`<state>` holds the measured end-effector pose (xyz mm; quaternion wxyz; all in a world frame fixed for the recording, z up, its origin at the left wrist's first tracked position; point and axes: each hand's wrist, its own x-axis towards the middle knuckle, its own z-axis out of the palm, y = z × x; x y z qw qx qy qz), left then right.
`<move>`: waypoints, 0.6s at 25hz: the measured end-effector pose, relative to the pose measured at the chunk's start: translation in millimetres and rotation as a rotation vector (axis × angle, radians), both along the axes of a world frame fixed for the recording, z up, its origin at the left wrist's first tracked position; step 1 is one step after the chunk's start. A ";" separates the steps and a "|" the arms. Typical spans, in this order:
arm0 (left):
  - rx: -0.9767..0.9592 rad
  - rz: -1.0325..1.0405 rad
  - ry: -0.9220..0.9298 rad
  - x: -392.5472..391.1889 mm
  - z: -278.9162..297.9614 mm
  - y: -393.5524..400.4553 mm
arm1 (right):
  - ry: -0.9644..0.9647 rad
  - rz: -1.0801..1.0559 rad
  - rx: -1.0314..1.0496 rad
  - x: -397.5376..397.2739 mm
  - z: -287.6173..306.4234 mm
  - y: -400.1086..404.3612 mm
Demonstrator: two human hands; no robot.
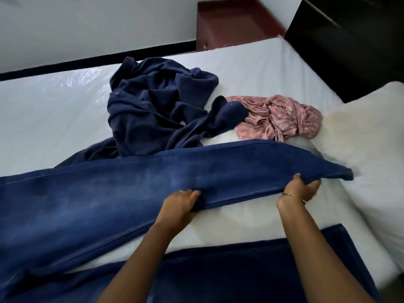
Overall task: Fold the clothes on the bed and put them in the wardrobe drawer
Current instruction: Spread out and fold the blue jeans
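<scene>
A long pair of blue denim jeans [113, 193] lies stretched across the white bed [54, 110], running from the left edge of the view, where its waist end is cut off, to the hem on the right. The left hand [180, 202] grips the near seam of the leg partway along; its fingers [194, 194] are curled over the cloth and their tips are hidden beneath it. The right hand [302, 189] holds the same leg close to the hem, thumb on top and fingers tucked under the fabric, so only the knuckles show. A thin bracelet [293, 196] sits on that wrist.

Beyond the jeans, a crumpled dark navy buttoned garment [157, 106] lies in a heap on the bed; its shape cannot be made out. Just beside it to the right, touching a navy cuff, is a bunched pink patterned cloth [277, 119]. A white pillow [360, 132] fills the right side, partly blurred. A dark blue fabric [240, 270] crosses the bottom of the view under the forearms; what it belongs to is unclear. A reddish-brown cabinet [231, 25] stands past the far side of the bed, its lower part hidden.
</scene>
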<state>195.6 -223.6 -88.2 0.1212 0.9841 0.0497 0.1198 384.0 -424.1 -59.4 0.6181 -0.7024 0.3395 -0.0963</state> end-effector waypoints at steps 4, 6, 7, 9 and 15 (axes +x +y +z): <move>0.024 -0.167 -0.029 5.5 -2.2 -41.0 | 0.143 -0.099 0.034 1.5 -4.9 -45.8; -0.002 -0.081 -0.008 1.2 -7.9 -52.4 | 0.296 -0.023 0.079 -14.3 -11.2 -61.2; -0.055 -0.044 -0.003 -5.6 -10.7 -55.7 | 0.330 0.040 0.041 -25.4 -12.1 -65.6; -0.194 -0.011 -0.023 -25.0 -11.9 -60.7 | 0.319 0.152 -0.145 -52.1 -2.1 -65.6; -0.289 0.266 -0.230 -103.3 14.0 -38.8 | -0.015 0.534 -0.367 -157.5 22.9 -18.8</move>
